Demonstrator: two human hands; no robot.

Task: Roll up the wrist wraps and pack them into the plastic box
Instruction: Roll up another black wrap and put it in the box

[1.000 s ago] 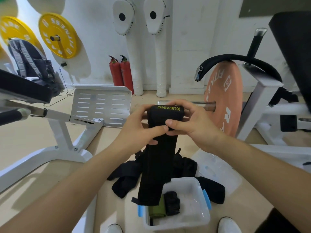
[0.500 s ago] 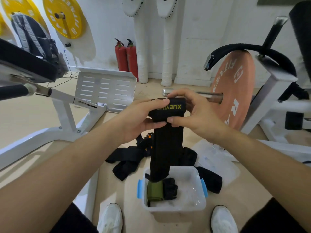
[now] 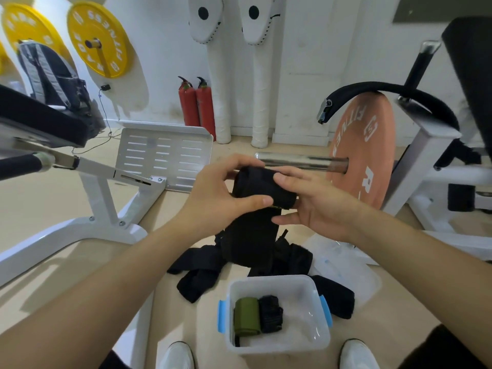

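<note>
Far up and to the left of the plastic box [image 3: 277, 346], a yellow weight plate [image 3: 99, 39] hangs on the wall. Closer, just left of the box's far corner, a heap of loose black wraps [image 3: 198, 275] lies on the floor.

Above the box and a little to its left, my left hand [image 3: 221, 198] grips the black wrist wrap [image 3: 255, 209]: my fingers curl over the top of its rolled end and my thumb lies across the front. The roll sits in the air straight above the box. Its unrolled tail hangs down toward the floor on the far side of the box, ending over the heap.

Inside the box, against its left wall, a green rolled wrap [image 3: 247, 316] touches a black rolled wrap [image 3: 271, 314] on its right.

Above the box and slightly to its right, my right hand [image 3: 316, 206] pinches the other side of the roll, thumb on top and fingers beneath.

Another black wrap [image 3: 336, 299] lies against the box's right wall. Beyond that, a clear lid [image 3: 348, 265] rests on the floor. Far up and right of the box stands an orange weight plate [image 3: 364, 150] on its bar.
</note>
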